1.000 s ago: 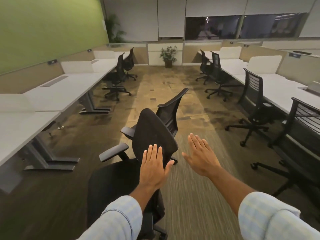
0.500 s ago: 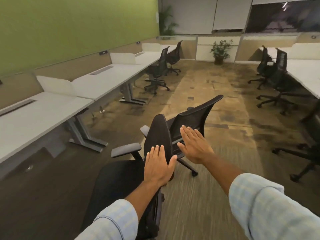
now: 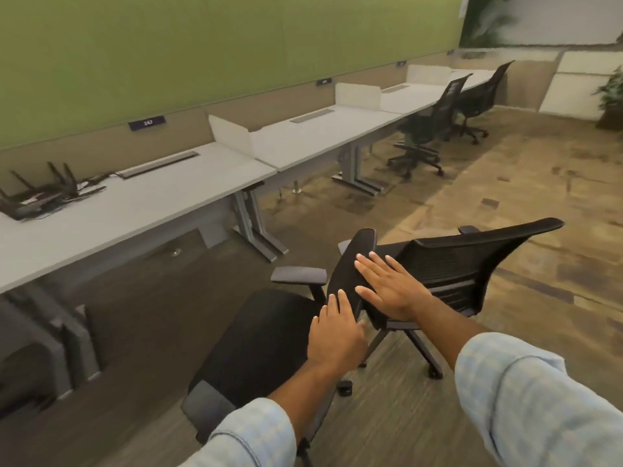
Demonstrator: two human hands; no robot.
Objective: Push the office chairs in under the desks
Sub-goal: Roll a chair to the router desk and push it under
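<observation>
the near chair now faces the row of desks on the left; a second ago it faced down the aisle, so the person has swung it, and the view with it, toward the wall. the right hand, which hung free in the air beside the backrest a second ago, now lies flat on the backrest. the left hand stays pressed lower down on the same backrest. both hands are open, fingers straight and slightly spread; neither closes around anything, contact is by palm only.

the near chair stands on the carpet, well apart from the tabletop, with its seat pointing at the open space under it. a second chair stands just beside it on the right, backrest tilted, out in the aisle. two further chairs stand at the far desks, close to the edge but not fully under.

judgement: the turn is done and the push is about to begin. the task is early; at least the two near chairs remain out. a desk leg lies near the likely path, so the armrest may catch if the chair drifts right.
</observation>
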